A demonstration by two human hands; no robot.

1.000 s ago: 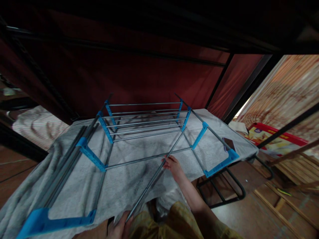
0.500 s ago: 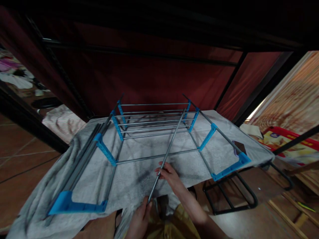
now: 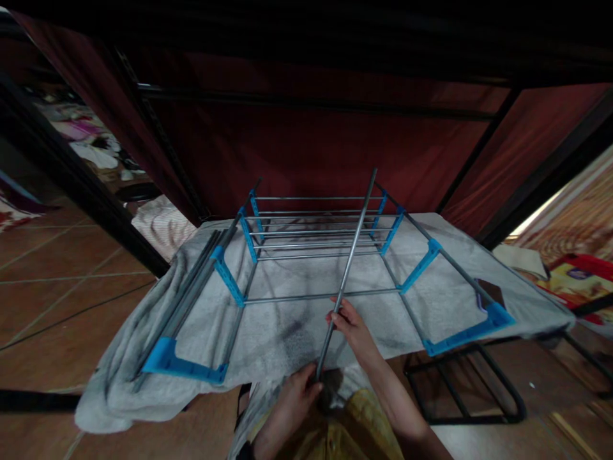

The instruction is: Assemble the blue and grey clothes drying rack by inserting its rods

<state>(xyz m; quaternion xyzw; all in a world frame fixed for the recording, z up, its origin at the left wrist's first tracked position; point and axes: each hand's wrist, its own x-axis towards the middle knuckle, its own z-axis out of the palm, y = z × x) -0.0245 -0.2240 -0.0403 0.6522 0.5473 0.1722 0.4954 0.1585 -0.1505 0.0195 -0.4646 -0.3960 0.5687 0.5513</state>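
Note:
A long grey metal tube (image 3: 353, 246) slants up and away from me, held in both hands. My left hand (image 3: 299, 391) is closed round its near end, close to my lap. Farther up, my right hand (image 3: 348, 322) grips the tube between thumb and fingers. Behind it lies a partly joined rack frame of grey tubes with blue plastic brackets; a blue bracket (image 3: 228, 275) stands at the left and another blue bracket (image 3: 420, 267) at the right. Several crossbars (image 3: 316, 246) join the far brackets. The held tube's far end rises above the rack, in front of the red curtain.
A grey cloth (image 3: 282, 332) covers the surface under the rack. Several loose tubes (image 3: 191, 284) lie along its left side. A phone (image 3: 491, 294) rests at the right by a corner bracket (image 3: 472, 329). A black metal frame (image 3: 467, 386) stands below right.
The view has shifted left, so the rack appears farther right. The held tube's far end has been raised and now stands steeper. Both hands keep their hold.

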